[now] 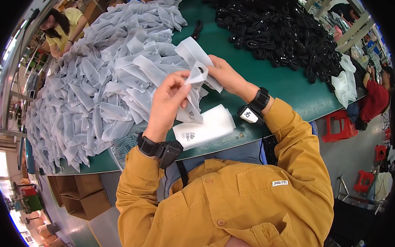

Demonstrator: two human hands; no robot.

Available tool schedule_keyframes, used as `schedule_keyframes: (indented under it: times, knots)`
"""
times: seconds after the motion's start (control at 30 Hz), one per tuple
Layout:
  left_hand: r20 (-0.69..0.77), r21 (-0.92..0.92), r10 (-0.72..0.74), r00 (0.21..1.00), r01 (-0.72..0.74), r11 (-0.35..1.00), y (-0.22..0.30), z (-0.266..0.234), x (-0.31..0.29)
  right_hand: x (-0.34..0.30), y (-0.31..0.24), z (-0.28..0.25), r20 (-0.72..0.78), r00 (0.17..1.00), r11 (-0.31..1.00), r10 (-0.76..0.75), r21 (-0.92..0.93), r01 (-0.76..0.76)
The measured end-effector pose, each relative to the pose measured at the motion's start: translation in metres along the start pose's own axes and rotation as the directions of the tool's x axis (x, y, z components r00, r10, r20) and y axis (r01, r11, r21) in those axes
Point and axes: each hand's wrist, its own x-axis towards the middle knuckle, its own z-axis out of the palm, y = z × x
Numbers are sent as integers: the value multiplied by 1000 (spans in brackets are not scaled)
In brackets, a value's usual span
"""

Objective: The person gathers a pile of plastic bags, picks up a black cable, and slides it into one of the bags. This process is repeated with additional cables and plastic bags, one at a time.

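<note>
A frosted plastic bag is stretched between my hands above the table. My left hand is closed, pinching one side of it between thumb and fingers. On the other side my right hand grips the bag near its top, fingers partly hidden behind the plastic. A small dark spot shows at the bag's fold; what it is I cannot tell. Just below my hands, a stack of flat, white, printed bags lies near the table's front edge. Another frosted bag rises behind my right fingers.
Frosted bags with contents form a large heap on the left of the green table. Black coiled cables are piled at the far right, one cable lying apart. Red stools stand right; a person sits far left.
</note>
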Motion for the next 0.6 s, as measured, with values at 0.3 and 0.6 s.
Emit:
schedule_keyframes:
  times: [0.3,0.6]
  knots:
    - [-134,-46,28,991,-34,998,-11,-7,1,-16,-53,37,11,997,995,-79,-58,79]
    - [-239,-2,64,969,-66,998,0,-6,8,20,-91,58,58,974,974,-221,-43,224]
